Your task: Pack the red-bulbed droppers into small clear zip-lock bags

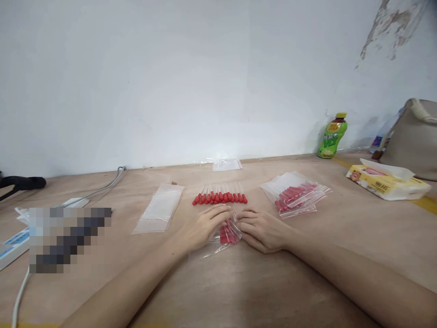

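A small clear zip bag (228,236) lies in front of me with several red-ended pieces inside. My left hand (208,225) covers its left and upper part, with fingers bent down onto the plastic. At the bag's right edge my right hand (261,228) has its fingers curled and pressed together on the plastic; the fingertips are partly hidden. Just beyond both hands lies a row of thin clear sticks with red bulb ends (220,197), like droppers, their red ends towards me. Filled bags (293,197) are piled to the right. A stack of flat clear bags (160,207) is at the left.
Another flat bag (227,165) lies by the wall. At the right are a green bottle (331,139), a yellow tissue pack (389,184) and a beige bag (411,141). A power strip (13,248), cables and a blurred-out patch (68,241) are at the left.
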Demonstrator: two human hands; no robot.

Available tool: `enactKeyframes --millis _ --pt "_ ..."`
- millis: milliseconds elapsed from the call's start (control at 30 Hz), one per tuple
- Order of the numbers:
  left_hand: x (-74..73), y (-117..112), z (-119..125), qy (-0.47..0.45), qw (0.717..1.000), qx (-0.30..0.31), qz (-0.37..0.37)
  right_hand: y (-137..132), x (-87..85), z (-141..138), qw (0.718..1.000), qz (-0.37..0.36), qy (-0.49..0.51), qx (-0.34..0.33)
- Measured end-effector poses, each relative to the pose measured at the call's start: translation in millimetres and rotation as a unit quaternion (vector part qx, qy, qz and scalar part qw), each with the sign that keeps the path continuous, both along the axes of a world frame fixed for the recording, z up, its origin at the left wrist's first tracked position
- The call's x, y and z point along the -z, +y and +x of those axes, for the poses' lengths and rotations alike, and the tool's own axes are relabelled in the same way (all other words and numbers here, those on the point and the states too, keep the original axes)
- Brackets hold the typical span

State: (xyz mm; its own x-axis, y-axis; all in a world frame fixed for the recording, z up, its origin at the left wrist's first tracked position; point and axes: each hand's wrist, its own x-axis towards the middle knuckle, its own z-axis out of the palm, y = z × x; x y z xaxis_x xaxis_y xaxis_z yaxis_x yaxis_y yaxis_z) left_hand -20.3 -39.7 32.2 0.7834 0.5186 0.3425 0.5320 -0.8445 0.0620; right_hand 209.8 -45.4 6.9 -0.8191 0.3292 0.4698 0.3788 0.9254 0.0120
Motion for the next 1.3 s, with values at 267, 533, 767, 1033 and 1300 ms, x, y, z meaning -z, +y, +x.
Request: enactKeyframes --millis 267,533,767,1033,1300 --pt "21.3 -29.6 -5.5 0.002 0.987 -0.073 -0.143 -0.1 9.8 -19.8 0.960 -0.170 0.195 0.112" --pt "23.5 -18.7 3.1 -0.025 0.989 -0.054 -0.132 5.8 15.5 -19.1 0.953 -0.215 0.173 0.127" --pt "22.4 -19.6 2.8 -0.039 0.991 -0.047 -0.118 5.4 15.8 -20.7 0.882 -0.401 0.245 0.024" --pt "23.3 -16.2 2.6 -0.043 0.988 -0.042 -0.139 7.9 16.8 -24.4 0.864 -0.407 0.282 0.089" --pt "23.5 -17.4 0.7 -0.052 0.986 -0.058 -0.148 33.7 -28.0 35.2 0.759 -0.531 0.340 0.160"
